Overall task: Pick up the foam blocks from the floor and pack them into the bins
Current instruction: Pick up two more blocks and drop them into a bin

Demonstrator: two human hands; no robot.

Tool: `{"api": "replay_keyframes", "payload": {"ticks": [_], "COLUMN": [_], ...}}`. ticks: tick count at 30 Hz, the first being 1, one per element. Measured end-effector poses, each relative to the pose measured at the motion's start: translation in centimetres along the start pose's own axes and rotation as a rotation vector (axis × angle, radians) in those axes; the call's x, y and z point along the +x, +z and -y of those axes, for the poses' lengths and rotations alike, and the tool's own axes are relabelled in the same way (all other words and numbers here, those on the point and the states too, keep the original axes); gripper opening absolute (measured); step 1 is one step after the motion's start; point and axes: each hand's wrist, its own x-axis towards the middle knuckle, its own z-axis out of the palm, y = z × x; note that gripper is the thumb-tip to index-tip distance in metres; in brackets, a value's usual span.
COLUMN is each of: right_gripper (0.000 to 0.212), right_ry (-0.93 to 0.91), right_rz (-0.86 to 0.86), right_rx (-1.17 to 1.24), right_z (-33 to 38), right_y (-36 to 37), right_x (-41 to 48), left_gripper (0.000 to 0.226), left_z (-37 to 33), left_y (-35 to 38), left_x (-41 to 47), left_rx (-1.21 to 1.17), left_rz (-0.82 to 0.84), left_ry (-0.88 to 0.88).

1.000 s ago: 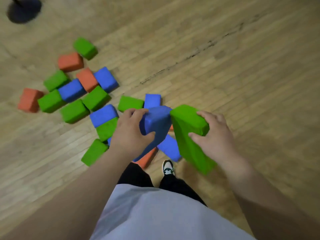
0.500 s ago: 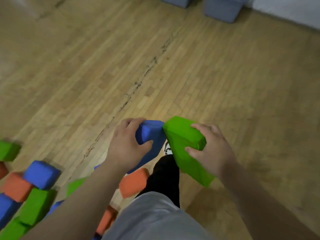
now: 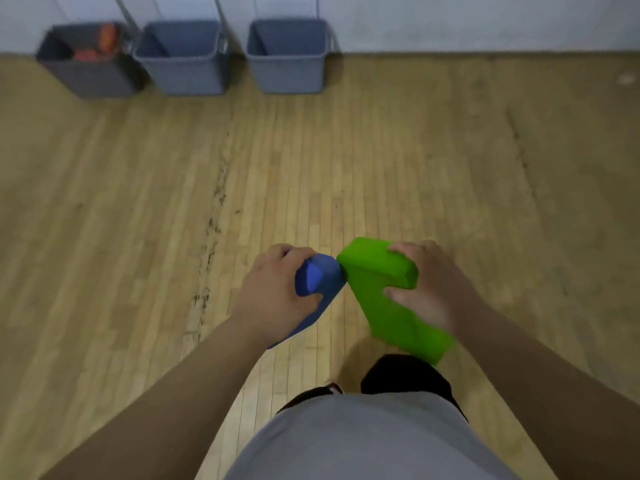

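Over wood floor (image 3: 138,237), hands grip touching blue block (image 3: 320,275) and green block (image 3: 384,292).

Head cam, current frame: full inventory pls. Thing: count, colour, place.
left bin: 1, dark grey, far left by the wall
middle bin: 1, blue-grey, beside the left bin
right bin: 1, blue-grey, right end of the row
orange blocks: count unclear (blurred), orange-red, inside the left bin
blue block: 1, blue, held above the floor, centre
green block: 1, green, held to the right of the blue block, top corners meeting
floor: wood, tan
wall: white, behind the bins
left hand: grips the blue block
right hand: grips the green block
shirt: grey, bottom centre
trousers: black, below the blocks
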Motion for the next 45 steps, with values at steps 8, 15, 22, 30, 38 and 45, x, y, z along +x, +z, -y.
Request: {"api": "replay_keyframes", "payload": {"ticks": [8,15,22,30,38,45], "right_gripper": [0.074,0.074,0.071,0.071,0.070,0.071], "right_ry": [-0.134,-0.379,-0.747,-0.696,-0.539,-0.527], "right_rz": [-0.018,0.221,0.391,0.414,0.226,0.265], "right_rx": [-0.060,-0.080,-0.134,-0.060,0.029,0.026], "right_z": [7.5,19.9,42.0,58.6,72.6,83.0], "right_y": [-2.1,0.7,5.1,13.9,15.3,19.6], "right_x": [15.7,34.7,47.3,56.8,67.4,81.5], "left_gripper": [0.065,0.064,0.062,0.065,0.065,0.062], "left_z": [5.6,15.5,26.2,44.9,59.9,70.6], "left_y": [-6.8,-14.8,-24.1,-35.0,-51.8,-58.4], "left_x": [11.0,17.1,17.9,23.3,32.2,42.6], "left_rx": [-0.101,-0.186,-0.272,-0.355,-0.292,-0.303], "left_rz": [-0.129,-0.325,-0.669,-0.726,-0.600,-0.596], "left_ry": [-0.120,-0.482,-0.839,-0.854,-0.647,-0.638]}}
